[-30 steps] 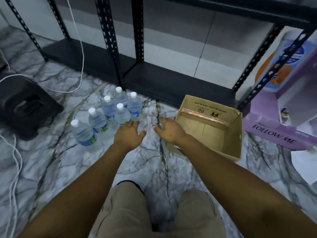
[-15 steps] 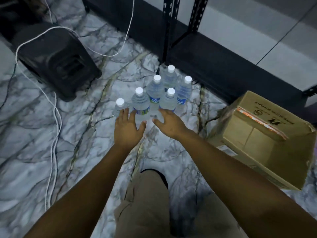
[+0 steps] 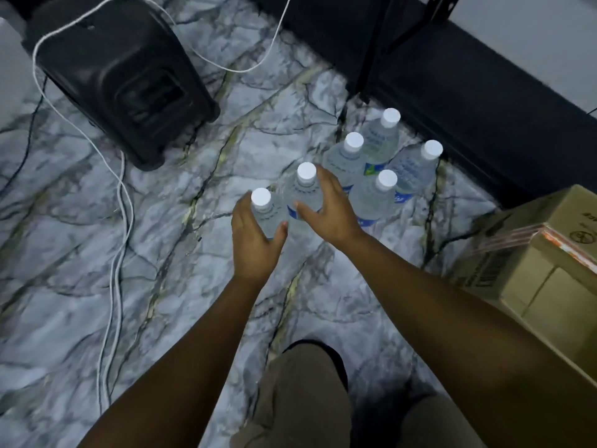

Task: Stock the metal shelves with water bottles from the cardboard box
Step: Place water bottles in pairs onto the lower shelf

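Observation:
Several clear water bottles with white caps stand upright on the marble floor in front of the black metal shelf (image 3: 452, 79). My left hand (image 3: 255, 240) wraps around the nearest bottle (image 3: 263, 208), thumb on its right side. My right hand (image 3: 329, 208) curls around the bottle beside it (image 3: 305, 189), fingers behind and thumb in front. The other bottles (image 3: 371, 195) stand clustered just to the right of my right hand. The cardboard box (image 3: 533, 270) lies on its side at the right edge, its inside hidden.
A black plastic stool (image 3: 119, 72) sits at the upper left, with white cables (image 3: 119, 202) running over it and down the floor. A shelf upright (image 3: 371, 46) stands just behind the bottles. My knees (image 3: 307, 402) are at the bottom centre.
My view has tilted down and left, so the bottles are closer. Both hands moved forward from just short of the bottles and closed around the two nearest ones.

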A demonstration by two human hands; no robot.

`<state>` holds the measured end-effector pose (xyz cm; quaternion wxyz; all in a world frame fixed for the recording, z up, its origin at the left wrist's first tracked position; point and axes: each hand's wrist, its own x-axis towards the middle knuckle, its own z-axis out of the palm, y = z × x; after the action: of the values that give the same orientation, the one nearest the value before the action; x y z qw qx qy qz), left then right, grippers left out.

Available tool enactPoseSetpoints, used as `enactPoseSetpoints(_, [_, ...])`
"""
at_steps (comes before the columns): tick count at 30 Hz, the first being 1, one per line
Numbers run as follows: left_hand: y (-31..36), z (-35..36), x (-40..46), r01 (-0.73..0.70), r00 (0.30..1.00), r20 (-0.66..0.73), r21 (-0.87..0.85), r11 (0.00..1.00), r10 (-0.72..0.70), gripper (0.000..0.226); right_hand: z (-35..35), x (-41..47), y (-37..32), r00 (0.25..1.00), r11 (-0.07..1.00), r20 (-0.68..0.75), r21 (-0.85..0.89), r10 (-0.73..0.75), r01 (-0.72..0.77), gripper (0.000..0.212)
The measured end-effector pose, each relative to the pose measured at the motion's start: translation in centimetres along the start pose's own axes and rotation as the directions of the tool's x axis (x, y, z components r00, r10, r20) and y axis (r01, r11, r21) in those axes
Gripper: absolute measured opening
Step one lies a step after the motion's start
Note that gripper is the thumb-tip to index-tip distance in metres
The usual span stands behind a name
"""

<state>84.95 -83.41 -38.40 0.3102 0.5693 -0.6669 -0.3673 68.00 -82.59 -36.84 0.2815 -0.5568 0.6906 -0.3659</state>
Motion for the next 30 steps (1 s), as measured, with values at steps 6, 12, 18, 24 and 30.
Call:
enactPoseSetpoints(6, [-1.6,0.8,1.9,-0.054,0.999,-0.001,-0.072,0.996,0.054,0.062,2.5,1.8,1.8,0.985,0.997,-0.158,0.032,-0.069,0.075,0.065])
enactPoseSetpoints(12, [-2.3,1.7,2.3,-0.081,0.993,-0.093,-0.096,0.992,0.072,0.067,4.1,3.0,3.1,0.966,0.992,-0.239,0.054,-0.099,0.115,0.07])
enactPoseSetpoints(18, [-2.2,1.9,2.6,-0.095,0.987,-0.139,-0.109,0.989,0.08,0.057,4.6,3.4,3.2,0.947,0.991,-0.302,0.046,-0.11,0.13,0.064])
enactPoseSetpoints(24, [-2.5,0.9,3.3,-0.079,0.997,-0.022,-0.143,0.987,0.077,0.055,3.8,3.5,3.0,0.967,0.995,-0.246,0.055,-0.067,0.083,0.062])
enactPoseSetpoints(30, [-2.5,-0.8,3.9,-0.019,0.987,0.154,-0.163,0.986,0.044,0.058,2.2,3.2,2.9,1.0,0.988,-0.013,0.155,0.022,-0.02,0.061])
